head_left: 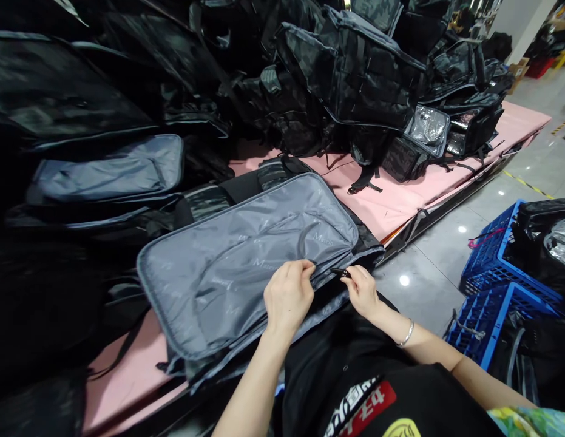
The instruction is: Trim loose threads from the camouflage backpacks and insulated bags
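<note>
An open camouflage bag with a grey printed lining (246, 261) lies in front of me, its lined panel facing up. My left hand (289, 294) is closed in a pinch over the near edge of the lining, towards its right end. What sits between those fingertips is too small to make out. Just to the right, my right hand (363, 290) grips a small black pointed tool (340, 273), with the tip directed left towards my left hand. A dark opening of the bag shows below both hands.
The bag rests on a pink-covered table (391, 203). Dark camouflage bags (373, 79) are piled along its back and left. Blue plastic crates (494, 255) holding black bags stand on the floor at right. A cardboard box (517, 73) is farther back.
</note>
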`<control>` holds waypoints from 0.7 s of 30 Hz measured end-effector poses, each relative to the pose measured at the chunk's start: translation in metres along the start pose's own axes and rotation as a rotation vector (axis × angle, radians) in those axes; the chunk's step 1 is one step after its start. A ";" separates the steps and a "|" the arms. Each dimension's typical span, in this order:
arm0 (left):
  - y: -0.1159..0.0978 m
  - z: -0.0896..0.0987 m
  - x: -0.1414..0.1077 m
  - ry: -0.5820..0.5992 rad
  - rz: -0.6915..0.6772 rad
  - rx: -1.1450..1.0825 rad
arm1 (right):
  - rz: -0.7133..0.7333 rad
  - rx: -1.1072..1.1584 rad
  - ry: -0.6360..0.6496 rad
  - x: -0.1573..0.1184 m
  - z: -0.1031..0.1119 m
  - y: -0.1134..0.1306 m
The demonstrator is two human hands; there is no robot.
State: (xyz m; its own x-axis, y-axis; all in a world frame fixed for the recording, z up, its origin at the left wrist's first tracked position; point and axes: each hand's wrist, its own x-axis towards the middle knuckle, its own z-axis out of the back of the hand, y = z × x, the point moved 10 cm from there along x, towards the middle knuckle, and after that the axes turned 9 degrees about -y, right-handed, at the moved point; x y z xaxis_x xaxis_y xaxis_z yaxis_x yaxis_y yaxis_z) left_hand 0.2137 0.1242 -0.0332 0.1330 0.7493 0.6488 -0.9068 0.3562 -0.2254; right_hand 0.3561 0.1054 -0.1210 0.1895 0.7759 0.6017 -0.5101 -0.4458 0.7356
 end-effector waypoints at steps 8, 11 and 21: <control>0.004 0.001 0.003 0.014 0.032 -0.026 | -0.184 0.180 0.072 -0.015 0.004 -0.023; 0.005 0.003 0.004 -0.006 0.033 -0.014 | -0.405 0.288 -0.012 -0.024 0.015 -0.056; 0.012 0.006 0.002 -0.111 -0.017 0.022 | -0.963 0.368 -0.343 -0.066 0.068 -0.170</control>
State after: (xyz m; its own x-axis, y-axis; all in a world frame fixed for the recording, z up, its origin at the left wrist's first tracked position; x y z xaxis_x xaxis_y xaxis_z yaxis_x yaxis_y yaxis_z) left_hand 0.2005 0.1267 -0.0297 0.1044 0.6767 0.7288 -0.9137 0.3546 -0.1984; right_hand 0.4874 0.0990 -0.2644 0.6290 0.7308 -0.2652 0.2506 0.1323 0.9590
